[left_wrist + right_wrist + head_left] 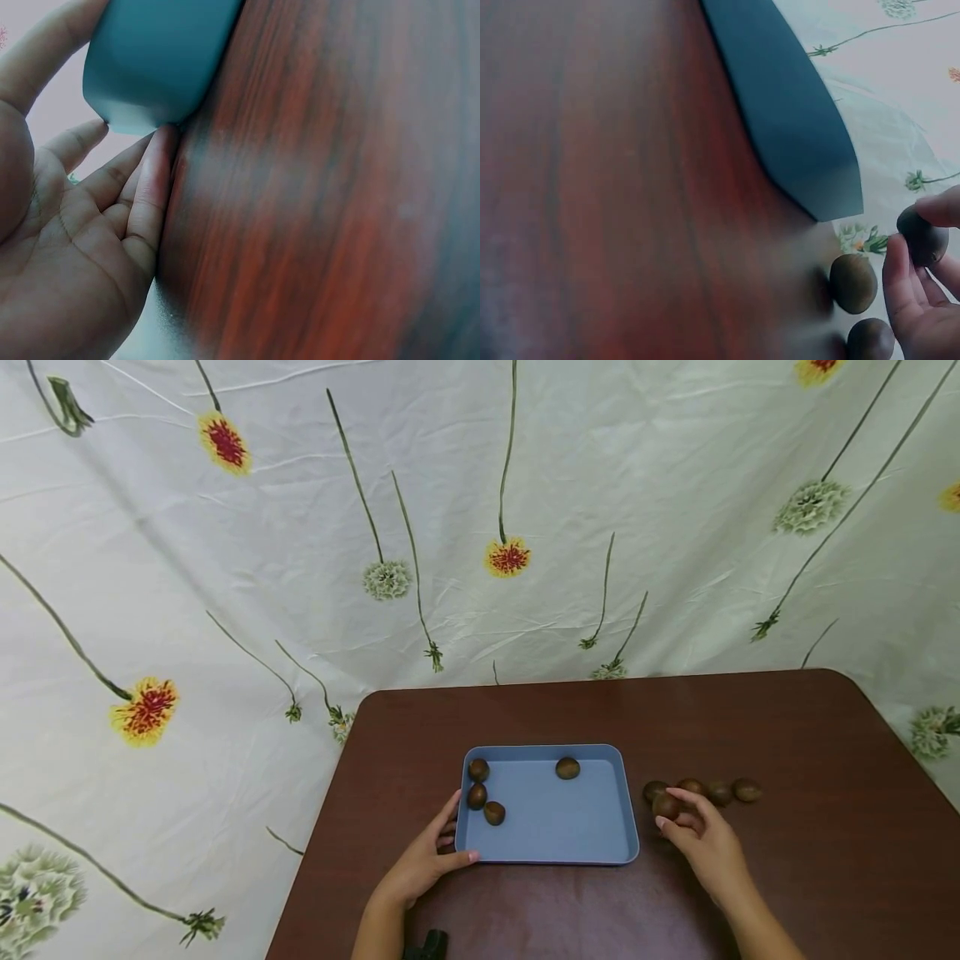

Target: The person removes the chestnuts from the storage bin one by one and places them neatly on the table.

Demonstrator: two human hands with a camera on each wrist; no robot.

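A blue rectangular tray [555,827] lies on the table. At its near left corner my left hand [423,860] grips it, thumb on the front rim and fingers along the left side. My right hand [708,843] pinches a round brown fruit [665,807], which looks like a dried monk fruit, between thumb and fingers, right of the tray. Similar fruits, one a darker brown [655,791], sit just behind that hand. Inside the tray, several lie at the left, such as this fruit [494,813], and a single fruit [567,767] lies near the back edge.
The dark reddish-brown table [525,910] has rounded back corners. Behind it hangs a white cloth [450,618] printed with flowers. A small black object [429,945] shows at the bottom edge beside the left forearm.
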